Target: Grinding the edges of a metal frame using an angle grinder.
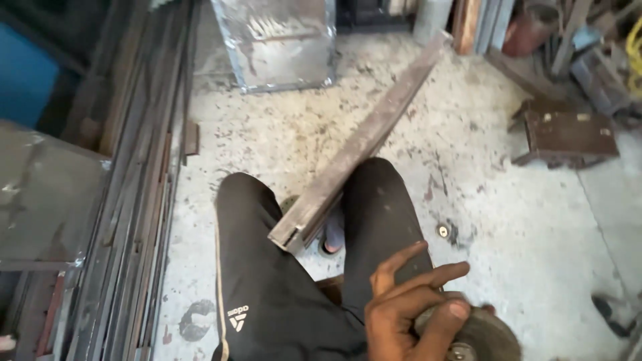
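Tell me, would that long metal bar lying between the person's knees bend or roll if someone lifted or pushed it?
The metal bar looks like straight angled steel, so it would probably stay stiff and feel heavy for its width. Its flat faces make rolling unlikely; pushed, it would more likely scrape along the rough concrete floor. Lifted by the near end, the far end would probably drag.

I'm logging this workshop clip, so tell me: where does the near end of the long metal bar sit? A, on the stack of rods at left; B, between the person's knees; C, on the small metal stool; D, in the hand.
B: the metal bar runs diagonally across the floor and its near end lies between the knees.
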